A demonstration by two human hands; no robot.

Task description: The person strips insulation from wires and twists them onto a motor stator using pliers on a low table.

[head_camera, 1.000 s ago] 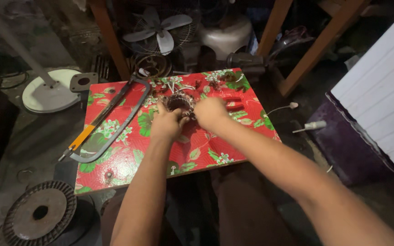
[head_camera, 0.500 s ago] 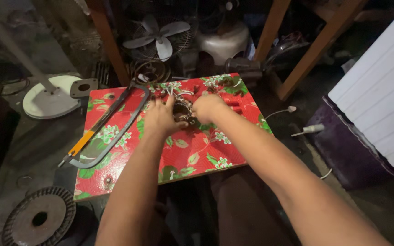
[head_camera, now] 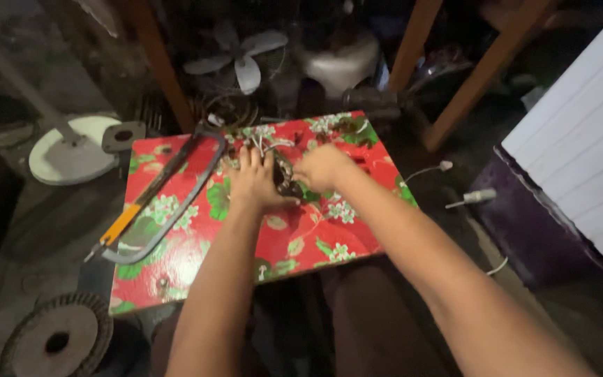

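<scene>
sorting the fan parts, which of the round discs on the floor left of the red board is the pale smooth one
The upper disc, beside the board's far left corner: pale, smooth, with a stem. The lower disc is dark and ribbed with a centre hole.

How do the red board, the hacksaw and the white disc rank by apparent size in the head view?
1. Red board
2. Hacksaw
3. White disc, though it lies farther off, so its rank against the hacksaw is unsure.

Two bare forearms, no sleeves, no watch, no bracelet in view. Left hand ungloved, fingers plain, without rings as far as the dim light lets on. Right hand likewise ungloved, knuckles blurred. Below the arms, dark brownish trousers over both thighs, smooth cloth, no pattern discernible in the shadow.
</scene>
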